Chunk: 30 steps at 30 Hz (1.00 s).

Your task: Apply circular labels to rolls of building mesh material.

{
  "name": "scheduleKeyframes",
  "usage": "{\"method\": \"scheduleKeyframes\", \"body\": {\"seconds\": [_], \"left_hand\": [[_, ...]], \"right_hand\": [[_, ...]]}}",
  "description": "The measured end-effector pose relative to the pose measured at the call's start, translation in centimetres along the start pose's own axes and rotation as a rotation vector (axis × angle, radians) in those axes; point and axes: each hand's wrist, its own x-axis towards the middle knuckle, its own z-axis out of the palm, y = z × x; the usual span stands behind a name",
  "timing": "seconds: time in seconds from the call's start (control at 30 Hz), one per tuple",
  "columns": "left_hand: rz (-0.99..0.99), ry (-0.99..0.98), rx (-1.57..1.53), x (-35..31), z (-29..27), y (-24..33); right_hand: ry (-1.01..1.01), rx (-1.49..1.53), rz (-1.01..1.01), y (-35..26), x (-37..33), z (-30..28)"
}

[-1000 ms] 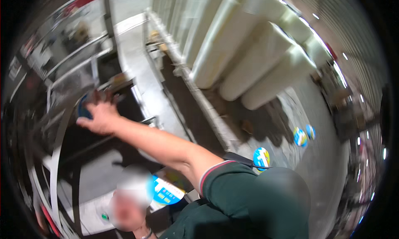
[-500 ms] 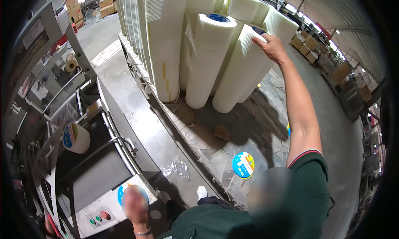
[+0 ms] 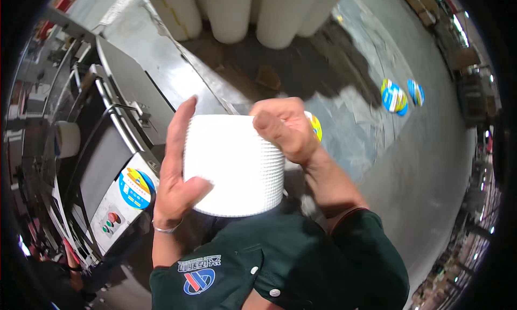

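Both hands on one white ribbed roll – held mid-frame, in front of the wearer's dark green shirt [image 3: 328, 261].
Left hand [image 3: 177, 189] wraps the left side of the white ribbed roll [image 3: 231, 164], fingers up along the edge, thumb across the lower-left front; right hand [image 3: 288, 128] grasps the upper-right corner, fingers curled – roll front overexposed, detail lost. Silver bracelet [image 3: 168, 229] on left wrist. Lower left: round blue-and-yellow printed label [image 3: 135, 188] on a white control panel [image 3: 102, 213], beside red and green push buttons [image 3: 112, 218]. Far left: another short white roll [image 3: 67, 138], blurred. Top centre: tall off-white rolls [image 3: 280, 19] standing. Upper right: more round blue-and-yellow labels [image 3: 395, 97] on the grey floor [image 3: 388, 186].
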Motion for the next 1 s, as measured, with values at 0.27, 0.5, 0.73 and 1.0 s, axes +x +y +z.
{"method": "scheduleKeyframes", "body": {"seconds": [0.27, 0.5, 0.73, 1.0], "left_hand": [[-0.456, 0.27, -0.431, -8.1, 0.7, -12.4], [-0.602, 0.5, -0.919, -10.9, -2.3, -19.2], [-0.558, 0.587, -1.03, -13.1, -5.8, -18.9], [-0.526, 0.675, -1.051, -14.6, -12.1, -15.2]], "right_hand": [[0.142, -0.086, 0.452, 13.1, -5.2, -4.1], [0.414, -1.616, 0.157, 25.2, -16.6, -14.5], [0.359, -1.536, 0.245, 27.9, -18.3, -13.0], [0.344, -1.419, 0.167, 24.4, -17.5, -3.8]]}}
